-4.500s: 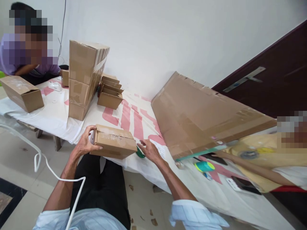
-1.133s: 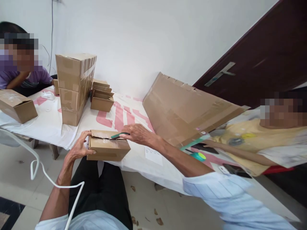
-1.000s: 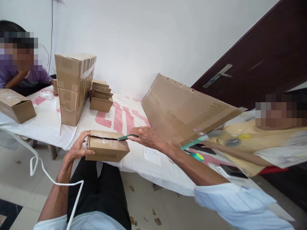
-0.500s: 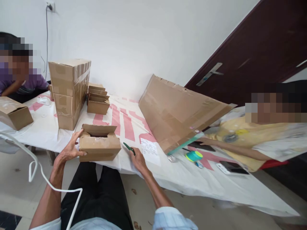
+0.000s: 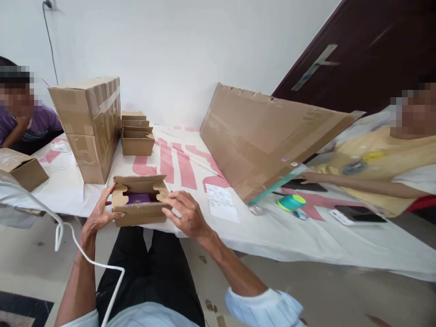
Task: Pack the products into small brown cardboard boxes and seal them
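Observation:
A small cardboard box (image 5: 141,214) stands at the table's near edge, its lid raised at the back and a purple item (image 5: 139,198) visible inside. My left hand (image 5: 101,210) grips the box's left end, thumb on the front and fingers behind. At the right end, my right hand (image 5: 185,212) touches the box's corner with its thumb and fingertips, the fingers bent and slightly apart. Whether it pinches the cardboard cannot be made out. The green tool is not visible now.
Taped boxes (image 5: 91,127) are stacked behind on the left, beside smaller open boxes (image 5: 138,144). A large cardboard sheet (image 5: 265,141) leans at the right. Paper (image 5: 221,203), a teal roll (image 5: 289,202) and a phone (image 5: 361,213) lie on the table. People sit at both sides.
The box's top has opened, showing the purple item. My right hand has moved left onto the box, and the green tool is no longer seen in it. The view has shifted.

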Motion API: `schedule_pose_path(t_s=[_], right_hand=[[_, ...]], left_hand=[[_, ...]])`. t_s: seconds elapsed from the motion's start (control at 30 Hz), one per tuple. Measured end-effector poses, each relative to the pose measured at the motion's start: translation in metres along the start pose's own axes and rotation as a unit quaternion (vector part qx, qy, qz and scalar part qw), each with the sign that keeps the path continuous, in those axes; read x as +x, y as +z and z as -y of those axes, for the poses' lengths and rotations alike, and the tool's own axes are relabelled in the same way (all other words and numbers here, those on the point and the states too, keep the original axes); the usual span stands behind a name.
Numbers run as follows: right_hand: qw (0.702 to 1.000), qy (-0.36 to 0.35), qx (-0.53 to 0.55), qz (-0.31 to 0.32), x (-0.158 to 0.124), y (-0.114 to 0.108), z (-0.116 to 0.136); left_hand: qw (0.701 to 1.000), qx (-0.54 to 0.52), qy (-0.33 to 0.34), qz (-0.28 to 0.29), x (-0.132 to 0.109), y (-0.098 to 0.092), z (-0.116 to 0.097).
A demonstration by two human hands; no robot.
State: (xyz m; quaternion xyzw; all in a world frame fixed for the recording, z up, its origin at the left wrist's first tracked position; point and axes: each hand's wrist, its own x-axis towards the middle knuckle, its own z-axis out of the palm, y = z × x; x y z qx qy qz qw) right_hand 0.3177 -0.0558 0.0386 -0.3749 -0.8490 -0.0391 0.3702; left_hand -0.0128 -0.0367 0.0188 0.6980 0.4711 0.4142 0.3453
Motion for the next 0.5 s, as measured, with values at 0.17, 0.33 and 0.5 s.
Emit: schedule_pose_path(t_s=[0.17, 0.33, 0.5], right_hand=[[0.999, -0.039, -0.007, 0.026, -0.04, 0.011, 0.02], [0.997, -0.023, 0.016, 0.066, -0.002, 0.008, 0.02], [0.976, -0.087, -0.017, 0.198, 0.049, -0.001, 0.012]], left_hand=[[1.0, -0.003, 0.016, -0.021, -0.001, 0.006, 0.002], [1.0, 0.001, 0.018, -0.013, -0.003, 0.005, 0.004], [0.999, -0.01, 0.025, -0.018, -0.006, 0.004, 0.003]])
